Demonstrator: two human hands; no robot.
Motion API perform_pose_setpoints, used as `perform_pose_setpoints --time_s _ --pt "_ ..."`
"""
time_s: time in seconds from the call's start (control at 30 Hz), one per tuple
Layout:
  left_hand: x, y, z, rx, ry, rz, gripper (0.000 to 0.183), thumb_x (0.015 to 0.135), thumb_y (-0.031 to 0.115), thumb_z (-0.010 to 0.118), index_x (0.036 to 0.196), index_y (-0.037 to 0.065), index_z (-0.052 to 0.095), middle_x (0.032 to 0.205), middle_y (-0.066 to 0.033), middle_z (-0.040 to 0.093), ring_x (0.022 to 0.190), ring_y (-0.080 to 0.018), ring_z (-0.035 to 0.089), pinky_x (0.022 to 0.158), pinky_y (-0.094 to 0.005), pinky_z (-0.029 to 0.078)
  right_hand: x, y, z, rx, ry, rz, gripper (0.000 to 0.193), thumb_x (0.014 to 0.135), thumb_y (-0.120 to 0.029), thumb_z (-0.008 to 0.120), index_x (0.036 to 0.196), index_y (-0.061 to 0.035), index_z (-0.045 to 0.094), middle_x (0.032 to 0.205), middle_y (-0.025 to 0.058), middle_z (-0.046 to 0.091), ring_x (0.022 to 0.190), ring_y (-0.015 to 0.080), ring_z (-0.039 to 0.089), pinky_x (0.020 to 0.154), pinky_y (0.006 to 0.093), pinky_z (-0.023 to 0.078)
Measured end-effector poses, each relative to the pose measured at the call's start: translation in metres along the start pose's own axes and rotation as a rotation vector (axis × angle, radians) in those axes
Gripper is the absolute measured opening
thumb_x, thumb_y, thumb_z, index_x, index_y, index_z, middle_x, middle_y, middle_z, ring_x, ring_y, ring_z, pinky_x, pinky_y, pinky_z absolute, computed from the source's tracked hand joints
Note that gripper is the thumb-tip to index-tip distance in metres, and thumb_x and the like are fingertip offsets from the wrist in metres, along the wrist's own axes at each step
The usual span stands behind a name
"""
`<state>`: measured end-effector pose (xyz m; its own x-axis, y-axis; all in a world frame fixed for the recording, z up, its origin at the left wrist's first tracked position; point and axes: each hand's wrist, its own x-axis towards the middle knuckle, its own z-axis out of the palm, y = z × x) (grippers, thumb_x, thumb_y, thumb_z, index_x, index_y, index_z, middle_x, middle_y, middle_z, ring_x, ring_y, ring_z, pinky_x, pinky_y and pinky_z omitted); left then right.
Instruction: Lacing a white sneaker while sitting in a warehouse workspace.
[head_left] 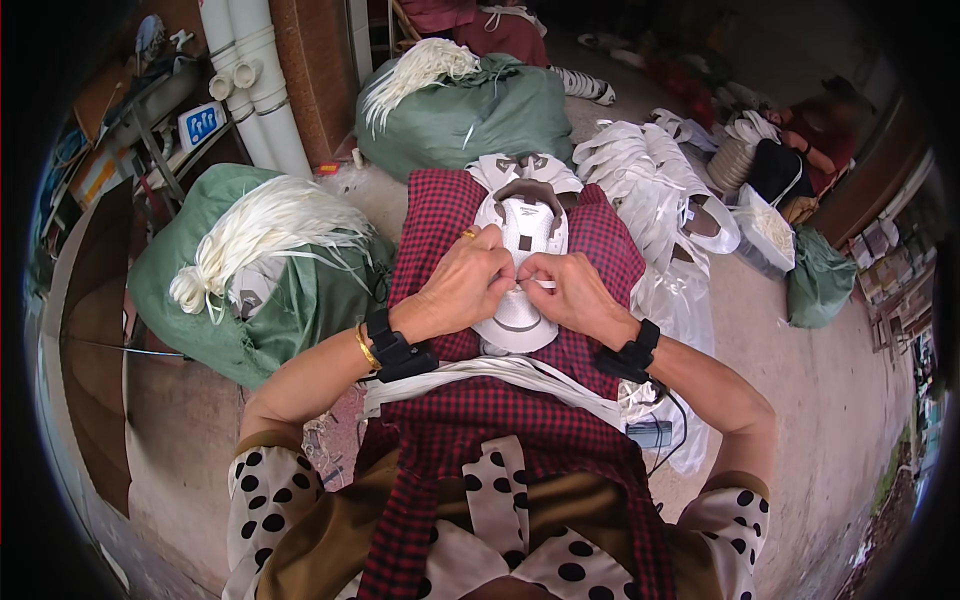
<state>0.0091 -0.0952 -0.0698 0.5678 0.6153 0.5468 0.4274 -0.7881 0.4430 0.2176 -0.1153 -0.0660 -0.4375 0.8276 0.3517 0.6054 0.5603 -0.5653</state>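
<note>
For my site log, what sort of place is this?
Probably a small shoe workshop: bundled white laces lie on green sacks, white shoes are piled at the right, and a white shoe rests on checked cloth.

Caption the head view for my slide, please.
Left hand and right hand close together over a white shoe on a checked apron, near green sacks.
</note>
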Motion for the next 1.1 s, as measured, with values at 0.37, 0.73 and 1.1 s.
perform_pose_setpoints --time_s 0.37,0.73,1.1 --pt "-0.198 -0.097 -0.374 1.313 0.486 -0.502 0.031 0.074 0.031 0.066 0.069 0.001 0.065 0.076 -0.0195 0.060 0.069 -0.0397 0.063 0.060 -0.0485 0.050 -0.023 0.000 -0.044 0.008 -0.125 0.182 0.020 0.078 -0.006 0.064 0.095 -0.0017 0.056 0.063 0.0141 0.059 0.058 0.0275 0.063 0.054 0.0413 0.044" --pt "-0.081 -0.095 -0.257 0.645 0.422 -0.269 0.022 0.087 0.001 0.062 0.108 0.001 0.060 0.079 -0.0097 0.058 0.069 -0.0173 0.057 0.065 -0.0322 0.051 -0.031 0.000 -0.032 -0.221 -0.060 -0.029 0.013 0.085 -0.011 0.060 0.095 -0.0034 0.057 0.077 0.0185 0.064 0.076 0.0397 0.064 0.065 0.0502 0.049" --pt "-0.029 -0.019 -0.043 0.189 -0.131 0.141 0.024 0.086 0.006 0.066 0.108 0.007 0.057 0.082 -0.0120 0.054 0.072 -0.0332 0.061 0.064 -0.0417 0.051 -0.055 0.014 -0.054 -0.387 -0.028 -0.100 0.011 0.094 -0.014 0.057 0.096 -0.0034 0.059 0.082 0.0164 0.064 0.075 0.0377 0.064 0.063 0.0459 0.051"
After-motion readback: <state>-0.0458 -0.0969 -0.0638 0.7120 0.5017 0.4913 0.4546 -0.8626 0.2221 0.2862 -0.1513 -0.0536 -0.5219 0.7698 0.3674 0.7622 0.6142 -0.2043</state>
